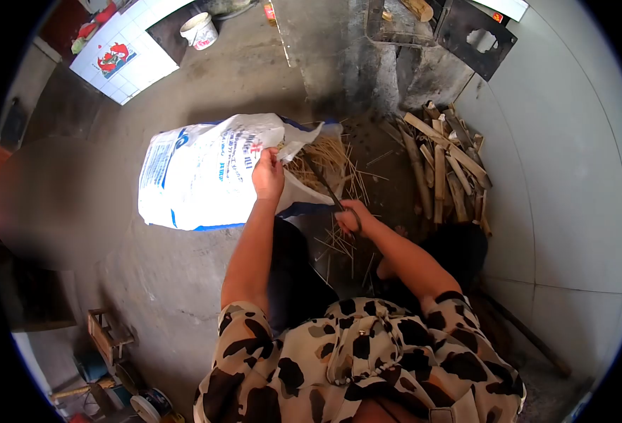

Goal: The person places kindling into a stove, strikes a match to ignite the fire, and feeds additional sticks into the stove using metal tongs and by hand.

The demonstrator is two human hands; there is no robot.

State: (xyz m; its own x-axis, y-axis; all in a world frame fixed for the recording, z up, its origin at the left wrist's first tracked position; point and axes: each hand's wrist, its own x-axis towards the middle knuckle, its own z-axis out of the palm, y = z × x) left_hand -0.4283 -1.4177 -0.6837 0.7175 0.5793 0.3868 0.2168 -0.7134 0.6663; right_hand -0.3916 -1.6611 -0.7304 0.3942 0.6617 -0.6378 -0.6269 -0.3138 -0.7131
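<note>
A large white woven sack (205,169) with blue print lies on its side on the floor, its mouth facing right. Thin straw-like sticks (328,156) fill the mouth and spill out onto the floor. My left hand (268,174) is closed on the sack's upper edge, lifting a flap of it. In my right hand (355,217) are dark metal fire tongs (327,185) with a looped handle; the fist is wrapped round them. Their far end points up and left into the sack's mouth, where the tips are hard to make out among the sticks.
Split firewood (441,158) is piled at right against the tiled wall (572,176). A sooty stove (410,77) with a metal door (477,35) stands at the back. A white bucket (199,32) is at upper left. A small wooden stool (108,335) stands at lower left.
</note>
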